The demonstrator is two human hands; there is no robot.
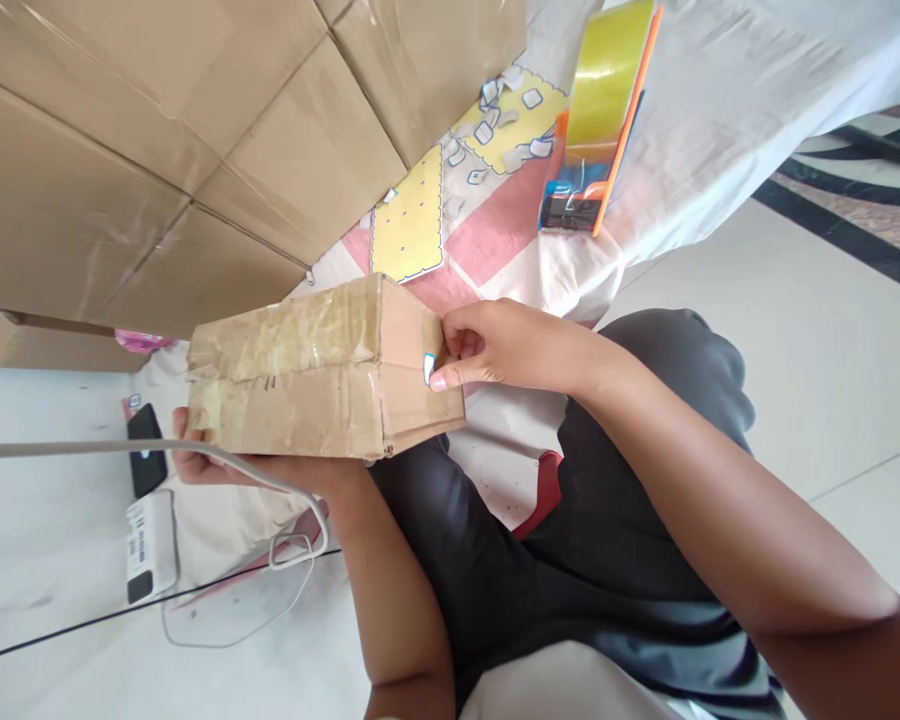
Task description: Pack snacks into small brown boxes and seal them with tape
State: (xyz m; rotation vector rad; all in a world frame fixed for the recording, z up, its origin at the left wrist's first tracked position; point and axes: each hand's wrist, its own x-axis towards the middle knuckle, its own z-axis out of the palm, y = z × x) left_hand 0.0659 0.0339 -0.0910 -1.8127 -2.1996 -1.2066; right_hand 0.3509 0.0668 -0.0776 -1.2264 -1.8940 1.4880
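Observation:
A long cardboard box (292,400), wrapped in shiny tape, is held up in front of me, tilted slightly. My left hand (195,465) supports it from below, with fingertips curling round its left end and the palm mostly hidden. At the box's right end face is a small white sticker (429,368) with a blue edge. My right hand (480,345) is closed there, thumb at the sticker's lower edge and the other fingers curled against the cardboard. A yellow sheet (409,225) with scalloped edges lies behind the box.
Large taped cartons (300,150) stack up at the back left. A tape dispenser (596,120) with yellow tape sits on the cloth, near another yellow sheet (525,120) strewn with small stickers. A pale cable (255,465) crosses before the box; a black phone (146,450) lies left.

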